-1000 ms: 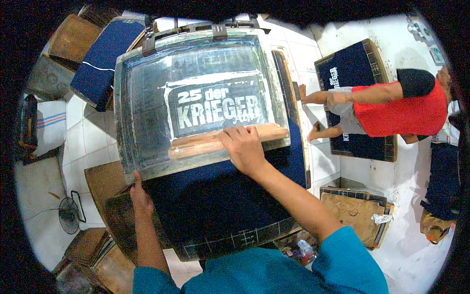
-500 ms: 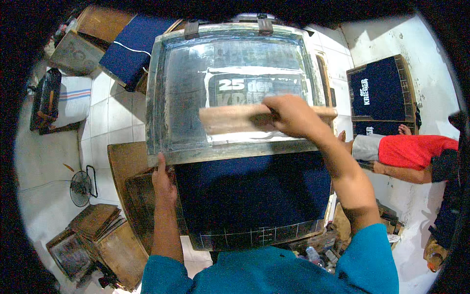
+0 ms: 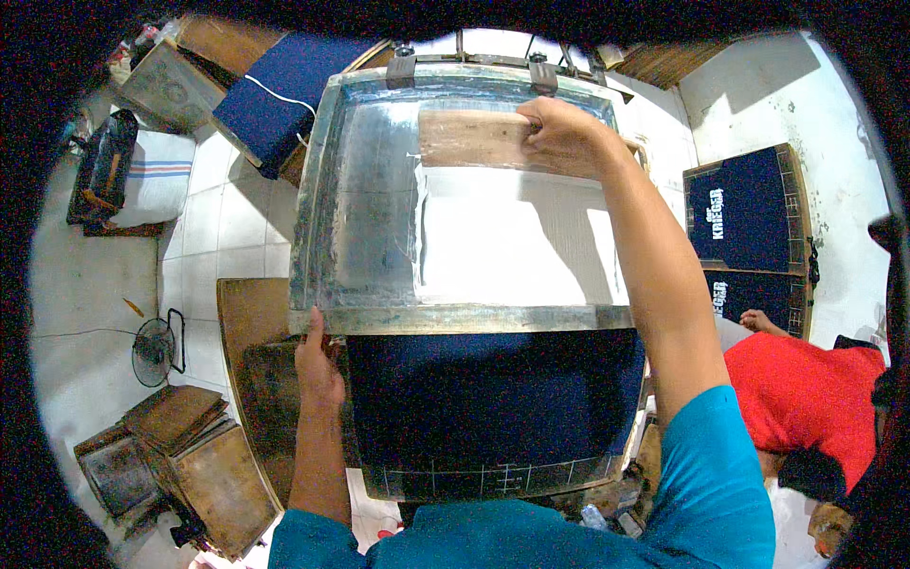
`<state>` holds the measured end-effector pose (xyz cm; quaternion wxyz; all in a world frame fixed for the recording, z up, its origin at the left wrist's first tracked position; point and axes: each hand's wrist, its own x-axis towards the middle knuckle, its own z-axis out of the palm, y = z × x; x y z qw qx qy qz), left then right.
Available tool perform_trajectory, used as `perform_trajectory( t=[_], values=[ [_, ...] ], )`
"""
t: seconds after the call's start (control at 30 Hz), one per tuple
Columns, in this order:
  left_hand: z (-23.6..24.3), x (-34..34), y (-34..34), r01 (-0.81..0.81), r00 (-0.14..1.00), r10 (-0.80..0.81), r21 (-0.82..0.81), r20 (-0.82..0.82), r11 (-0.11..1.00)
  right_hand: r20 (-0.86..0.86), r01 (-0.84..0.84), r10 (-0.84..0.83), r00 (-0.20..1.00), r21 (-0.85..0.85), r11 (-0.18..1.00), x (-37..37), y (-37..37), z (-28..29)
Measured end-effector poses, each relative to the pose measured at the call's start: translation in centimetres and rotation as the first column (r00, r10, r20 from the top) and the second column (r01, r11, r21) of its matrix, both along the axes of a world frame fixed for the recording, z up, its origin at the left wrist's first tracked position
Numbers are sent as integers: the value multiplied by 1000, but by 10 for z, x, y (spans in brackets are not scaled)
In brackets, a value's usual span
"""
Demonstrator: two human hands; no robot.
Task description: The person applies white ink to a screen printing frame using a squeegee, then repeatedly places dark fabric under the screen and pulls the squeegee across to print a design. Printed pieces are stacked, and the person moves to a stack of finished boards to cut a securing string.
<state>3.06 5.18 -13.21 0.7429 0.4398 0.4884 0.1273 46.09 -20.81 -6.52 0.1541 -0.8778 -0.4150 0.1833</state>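
Centrally, one rectangular, grey, paint-stained screen frame (image 3: pixel 474 321) slopes away from the person, its raised rim enclosing a broad layer of opaque white ink (image 3: pixel 502 237) on the right part of the mesh. One flat, pale-brown wooden squeegee (image 3: pixel 469 137) lies across the far portion of the mesh, just beyond the ink's main spread. The right hand (image 3: pixel 569 133) grasps the squeegee's upper edge near its right part, fingers closed about the wood. The left hand (image 3: pixel 320 370) is at the frame's near-left corner, thumb raised against the rim; its other fingers are partly hidden, and whether they grip cannot be told. Two dark clamps (image 3: pixel 401 73) sit on the frame's far edge. Below the frame's near edge, one dark-blue cloth (image 3: pixel 493 398) covers a board with a gridded margin. At right, two dark-blue printed cloths (image 3: pixel 749 213) bear white lettering, near one co-worker in a red shirt (image 3: pixel 806 408). At left stands one round, dark fan (image 3: pixel 152 351). One clear plastic bottle (image 3: pixel 594 517) lies lower right, contents indistinct.
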Motion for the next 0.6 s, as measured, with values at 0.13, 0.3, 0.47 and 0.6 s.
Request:
perform_trajectory(
  t=[0.13, 0.3, 0.47, 0.6],
  values=[
    [3, -1, 2, -2, 1000, 2, -26, 9, 1000, 91, 127, -123, 988, -37, 991, -30, -5, -10],
    [-5, -6, 9, 8, 1000, -6, -72, 19, 997, 350, 203, -221, 910, 88, 975, -193, -47, -3],
    [9, -9, 11, 45, 999, -45, -86, 1, 995, 353, 191, -249, 902, 193, 963, -285, -70, 28],
    [70, -3, 8, 20, 986, -27, 47, 162, 999, 515, 243, -451, 729, 422, 873, -276, -71, 64]
  ],
)
